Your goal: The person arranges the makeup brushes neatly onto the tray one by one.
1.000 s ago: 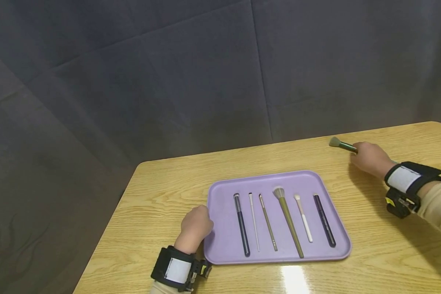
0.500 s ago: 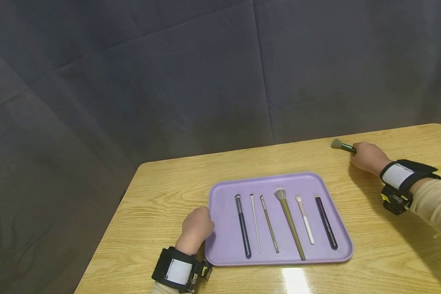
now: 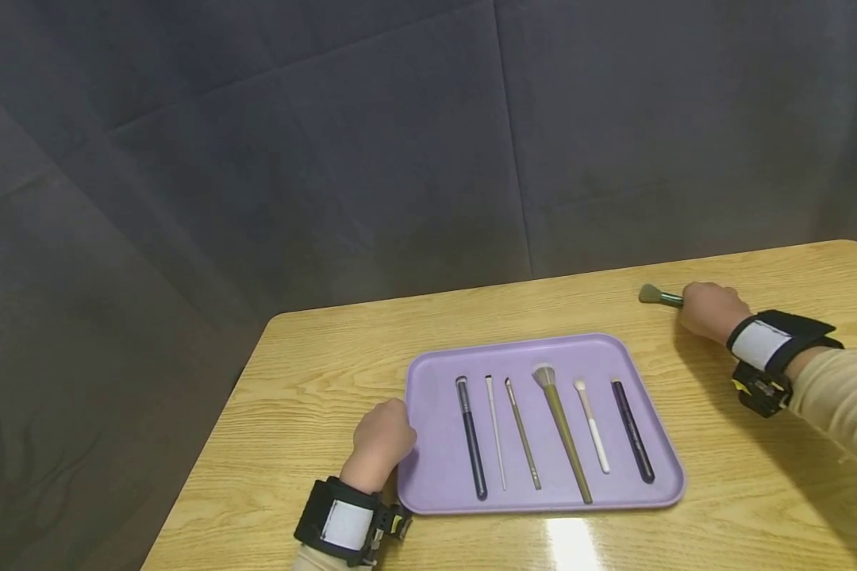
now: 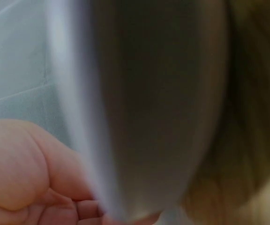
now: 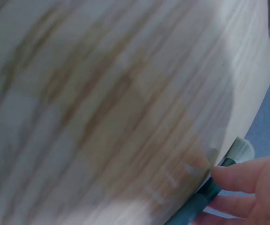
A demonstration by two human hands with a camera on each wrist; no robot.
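In the head view my right hand (image 3: 714, 311) holds a green makeup brush (image 3: 661, 296) beyond the tray's right side, bristles pointing left. The right wrist view has the thumb and fingers pinching the dark green handle (image 5: 191, 209), close over the wood. A lilac tray (image 3: 439, 492) lies on the table, bearing several makeup brushes side by side, heads toward the far edge. My left hand (image 3: 384, 436) grips the tray's left edge. In the left wrist view the tray's side (image 4: 158, 103) fills the middle, with the thumb and curled fingers at its rim; some fingertips are hidden.
The wooden table (image 3: 314, 357) extends left and right of the tray. A dark grey cloth (image 3: 371, 159) hangs right behind its far edge. Light glares on the wood in front of the tray.
My right hand has come slightly left and nearer with the green makeup brush, which sits lower and more level. The left hand keeps its grip on the tray; the brushes on it lie as before.
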